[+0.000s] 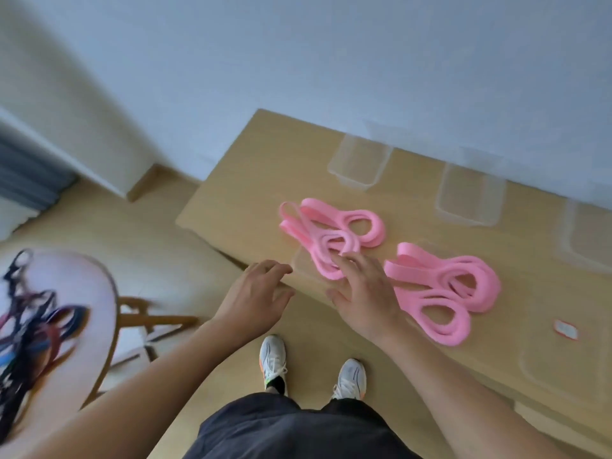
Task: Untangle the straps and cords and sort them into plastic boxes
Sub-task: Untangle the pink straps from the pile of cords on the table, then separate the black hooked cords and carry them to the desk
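Two bundles of pink straps lie on the wooden table [251, 167]. The left pink bundle [331, 230] sits near the table's front edge, partly over a clear lid [303, 263]. The right pink bundle [447, 289] lies beside it. My right hand [364, 293] reaches over the table with spread fingers, its fingertips touching the left bundle. My left hand [258, 293] hovers at the table's edge with loosely curled fingers and holds nothing. A tangle of dark, blue and red cords [29, 329] lies on a round white stool at the left.
Clear plastic boxes stand along the wall: one [359, 162], a second [470, 195], a third [586, 240] at the right. Another clear lid [563, 369] and a small red-edged label [566, 329] lie on the table. A wooden chair frame [145, 316] stands by the stool.
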